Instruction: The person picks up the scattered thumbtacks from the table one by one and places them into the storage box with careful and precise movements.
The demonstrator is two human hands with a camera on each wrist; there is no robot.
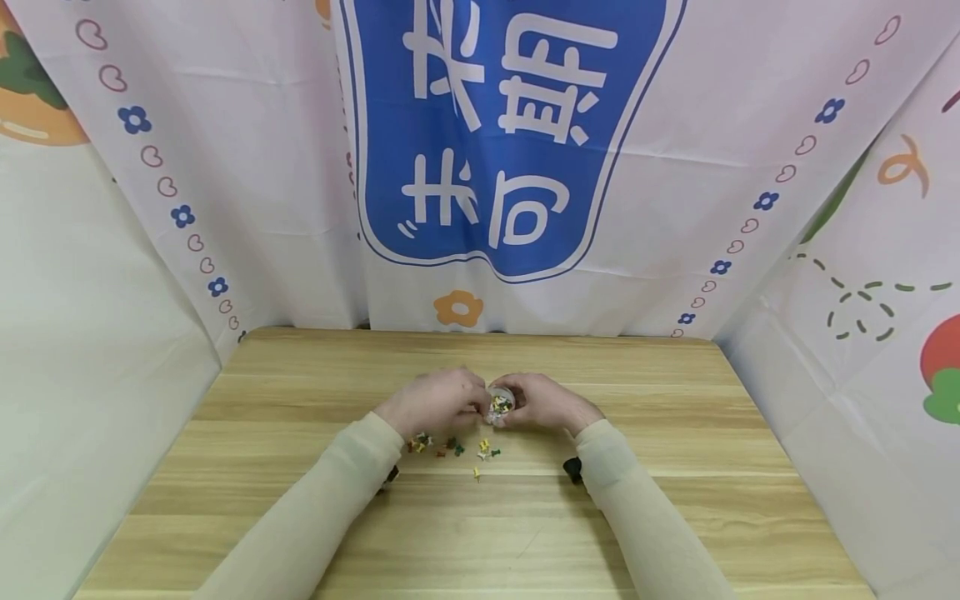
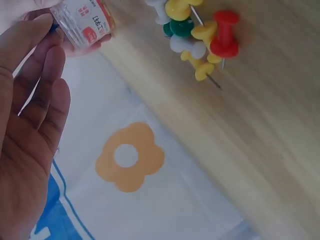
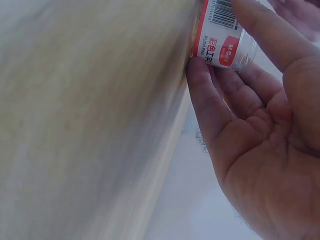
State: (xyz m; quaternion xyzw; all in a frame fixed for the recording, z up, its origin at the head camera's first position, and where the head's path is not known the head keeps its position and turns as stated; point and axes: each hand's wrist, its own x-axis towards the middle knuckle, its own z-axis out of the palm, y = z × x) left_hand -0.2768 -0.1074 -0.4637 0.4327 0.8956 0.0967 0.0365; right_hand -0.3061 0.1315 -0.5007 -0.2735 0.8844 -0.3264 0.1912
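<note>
My right hand [image 1: 546,402] grips a small clear jar of push pins [image 1: 501,406] between thumb and fingers, its open mouth showing mixed colours inside. A white and red label printed PUSH PINS wraps the jar in the right wrist view. Close against the jar's mouth, my left hand [image 1: 442,402] pinches a small dark blue push pin [image 2: 54,28] between thumb and index finger; most of that pin is hidden by the fingertips. Beside the left hand lies a heap of loose pins, with a red pin [image 2: 225,34] on its edge.
More loose pins lie on the wooden table [image 1: 480,533], including a green pin [image 1: 496,452] and a lone yellow pin [image 1: 476,473] nearer the front. A printed white curtain [image 1: 300,208] hangs behind the table's back edge, with cloth on both sides.
</note>
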